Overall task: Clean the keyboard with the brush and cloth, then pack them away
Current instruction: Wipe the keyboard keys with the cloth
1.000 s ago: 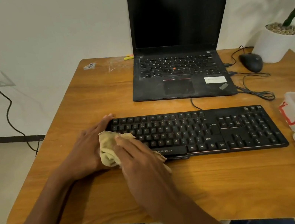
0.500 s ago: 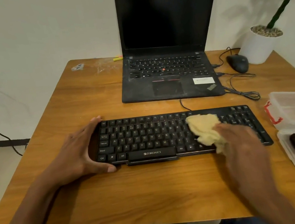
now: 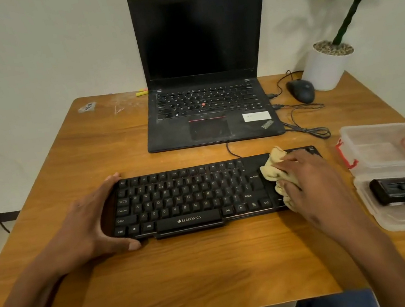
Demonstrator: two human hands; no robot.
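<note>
Two hands work the keyboard [image 3: 192, 197]: we brace its left end with the left hand [image 3: 85, 226] clasped round it, the right hand [image 3: 311, 183] presses the bunched cloth [image 3: 275, 170] over its right end, and next we judge the packing into the box [image 3: 393, 148] just right of it.

keyboard [image 3: 190, 198]: on the table [image 3: 189, 276], near its front, before the laptop [image 3: 208, 93]
left hand [image 3: 85, 226]: at its left end
right hand [image 3: 311, 183]: on its right end, over the cloth [image 3: 275, 170]
mouse [image 3: 300, 90]: right of the laptop
container [image 3: 397, 169]: right of the keyboard
plant pot [image 3: 326, 68]: back right corner
</note>
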